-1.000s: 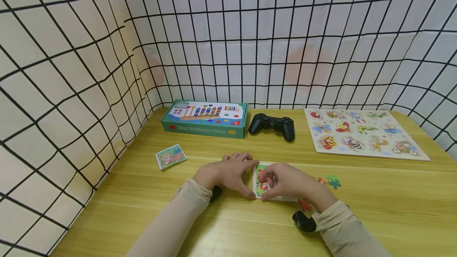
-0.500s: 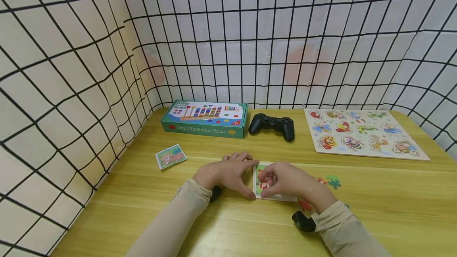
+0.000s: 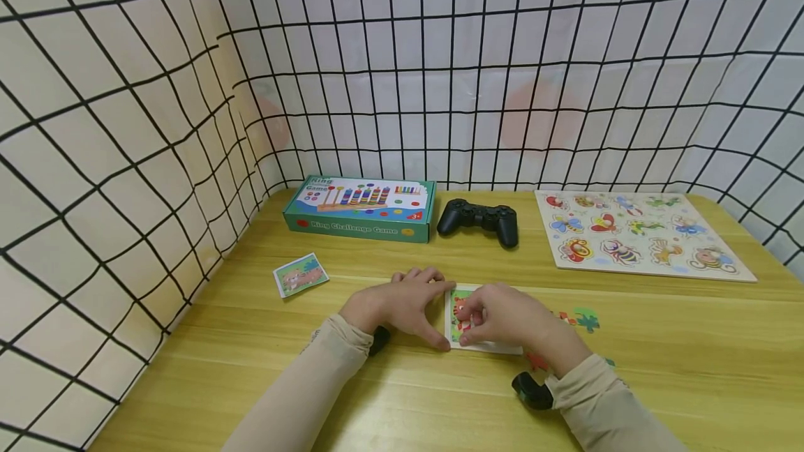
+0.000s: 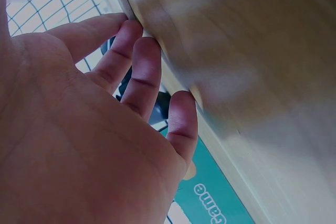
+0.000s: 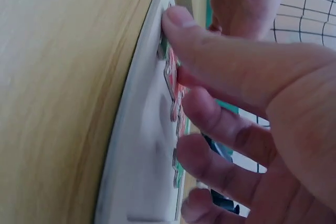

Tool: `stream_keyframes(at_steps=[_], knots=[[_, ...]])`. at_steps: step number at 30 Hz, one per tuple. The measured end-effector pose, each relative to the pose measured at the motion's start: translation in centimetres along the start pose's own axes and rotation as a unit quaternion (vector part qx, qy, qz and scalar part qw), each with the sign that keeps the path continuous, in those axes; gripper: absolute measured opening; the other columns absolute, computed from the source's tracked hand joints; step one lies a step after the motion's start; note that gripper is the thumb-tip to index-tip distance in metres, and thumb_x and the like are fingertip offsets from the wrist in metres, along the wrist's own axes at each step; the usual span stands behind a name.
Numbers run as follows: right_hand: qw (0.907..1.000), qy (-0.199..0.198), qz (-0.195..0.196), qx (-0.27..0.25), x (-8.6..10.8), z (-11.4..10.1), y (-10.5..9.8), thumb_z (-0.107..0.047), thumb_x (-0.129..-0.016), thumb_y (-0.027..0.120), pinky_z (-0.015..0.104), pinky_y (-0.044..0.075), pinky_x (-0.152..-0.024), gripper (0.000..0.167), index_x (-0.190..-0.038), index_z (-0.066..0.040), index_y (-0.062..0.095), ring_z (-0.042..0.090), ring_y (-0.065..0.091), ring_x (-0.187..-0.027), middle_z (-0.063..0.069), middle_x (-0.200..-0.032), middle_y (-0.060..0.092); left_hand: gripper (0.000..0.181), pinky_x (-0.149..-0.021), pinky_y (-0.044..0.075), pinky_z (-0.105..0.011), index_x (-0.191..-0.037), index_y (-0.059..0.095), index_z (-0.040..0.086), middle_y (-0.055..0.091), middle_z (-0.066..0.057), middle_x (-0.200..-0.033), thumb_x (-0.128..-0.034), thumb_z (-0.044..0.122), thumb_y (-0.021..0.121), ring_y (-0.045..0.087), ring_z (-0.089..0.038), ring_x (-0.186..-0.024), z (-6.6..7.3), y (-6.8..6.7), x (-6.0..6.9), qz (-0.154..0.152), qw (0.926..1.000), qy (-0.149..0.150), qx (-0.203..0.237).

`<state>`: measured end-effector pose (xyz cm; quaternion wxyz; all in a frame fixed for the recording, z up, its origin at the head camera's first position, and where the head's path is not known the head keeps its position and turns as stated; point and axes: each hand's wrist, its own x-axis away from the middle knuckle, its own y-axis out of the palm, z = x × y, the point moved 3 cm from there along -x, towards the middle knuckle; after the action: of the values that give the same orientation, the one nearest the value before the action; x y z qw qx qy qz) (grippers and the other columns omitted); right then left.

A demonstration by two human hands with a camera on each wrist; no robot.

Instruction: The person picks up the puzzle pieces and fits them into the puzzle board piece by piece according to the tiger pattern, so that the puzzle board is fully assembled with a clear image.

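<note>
White rectangular puzzle tray (image 5: 140, 153) lies beneath the right hand (image 3: 505, 319), fingers bent, any grip not determinable; it extends rightward from the left hand (image 3: 405, 305), fingers spread, touching its edge.

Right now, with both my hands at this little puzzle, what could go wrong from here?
Your right hand is close over the puzzle pieces in the tray, so a fingertip might nudge one out of line. Your left hand touches the tray's left edge; if it lifted away, the tray might slide. Loose pieces lie near your right sleeve, which could sweep them aside.
</note>
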<state>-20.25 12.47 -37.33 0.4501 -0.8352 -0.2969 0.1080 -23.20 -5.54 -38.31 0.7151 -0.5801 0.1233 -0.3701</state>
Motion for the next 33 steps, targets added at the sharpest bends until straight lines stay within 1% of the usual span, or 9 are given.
stream_keyframes(at_steps=[3,6,11,16,20,24,29,33], knots=[[0.9998,-0.016,-0.005,-0.014,0.1,0.1,0.0,-0.02,-0.083,0.084,0.026,0.043,-0.06,0.021,-0.1,-0.01,0.079,0.008,0.05,-0.063,-0.008,-0.068,0.056,0.099,-0.103,0.03,-0.048,-0.157,0.038,0.024,0.038,0.005,-0.144,-0.076,0.066,0.076,0.036,-0.02,-0.129,0.0,0.0,0.0,0.0,1.0,-0.001,-0.002],[0.9994,-0.017,-0.009,-0.027,0.1,0.3,0.0,-0.017,-0.085,0.083,0.026,0.043,-0.06,0.02,-0.102,-0.009,0.079,0.008,0.05,-0.064,-0.008,-0.068,0.057,0.099,-0.103,0.03,-0.047,-0.157,0.037,0.024,0.038,0.005,-0.144,-0.0759,0.066,0.076,0.035,-0.02,-0.129,0.0,0.0,0.0,-0.002,1.0,-0.001,-0.002],[0.9992,-0.006,-0.009,-0.038,0.0,0.3,-0.1,-0.019,-0.084,0.084,0.027,0.043,-0.06,0.02,-0.1,-0.01,0.079,0.01,0.051,-0.065,-0.007,-0.068,0.057,0.099,-0.104,0.03,-0.047,-0.157,0.037,0.025,0.038,0.005,-0.144,-0.0754,0.067,0.076,0.036,-0.019,-0.129,0.0,0.0,-0.1,-0.001,1.0,-0.002,-0.005],[0.9987,-0.008,-0.012,-0.05,0.0,0.3,-0.1,-0.02,-0.083,0.084,0.027,0.043,-0.06,0.02,-0.1,-0.011,0.078,0.011,0.052,-0.065,-0.006,-0.069,0.057,0.1,-0.103,0.03,-0.046,-0.157,0.037,0.025,0.038,0.005,-0.144,-0.0753,0.067,0.076,0.036,-0.019,-0.128,0.0,0.0,0.0,-0.001,1.0,-0.001,-0.001],[0.9977,0.008,-0.016,-0.065,0.2,0.7,-0.3,-0.025,-0.083,0.085,0.028,0.042,-0.061,0.025,-0.103,-0.012,0.077,0.013,0.052,-0.067,-0.004,-0.072,0.058,0.1,-0.102,0.03,-0.046,-0.157,0.037,0.024,0.039,0.005,-0.143,-0.0758,0.067,0.076,0.036,-0.018,-0.127,0.0,-0.1,0.0,-0.001,1.0,0.002,-0.002],[0.9969,0.03,-0.013,-0.071,0.6,1.3,-1.2,-0.028,-0.083,0.085,0.029,0.043,-0.06,0.03,-0.108,-0.014,0.076,0.016,0.052,-0.068,-0.002,-0.077,0.058,0.1,-0.103,0.03,-0.046,-0.157,0.038,0.024,0.039,0.005,-0.142,-0.0755,0.068,0.076,0.036,-0.019,-0.127,0.0,-0.1,0.0,0.001,1.0,0.002,-0.005],[0.9963,0.038,-0.015,-0.076,1.7,2.3,-3.3,-0.023,-0.083,0.084,0.032,0.045,-0.062,0.037,-0.116,-0.009,0.073,0.018,0.054,-0.072,-0.001,-0.084,0.059,0.102,-0.104,0.029,-0.047,-0.158,0.036,0.024,0.039,0.005,-0.143,-0.0753,0.067,0.076,0.036,-0.019,-0.127,0.0,0.0,-0.1,-0.001,1.0,0.001,-0.008],[0.9954,0.037,-0.013,-0.088,3.0,3.5,-4.9,-0.016,-0.083,0.084,0.034,0.048,-0.063,0.042,-0.121,-0.004,0.069,0.02,0.058,-0.076,0.003,-0.092,0.06,0.102,-0.104,0.028,-0.047,-0.158,0.036,0.024,0.038,0.004,-0.143,-0.0752,0.067,0.077,0.035,-0.019,-0.126,-0.1,0.1,-0.2,0.001,1.0,0.001,-0.008]])
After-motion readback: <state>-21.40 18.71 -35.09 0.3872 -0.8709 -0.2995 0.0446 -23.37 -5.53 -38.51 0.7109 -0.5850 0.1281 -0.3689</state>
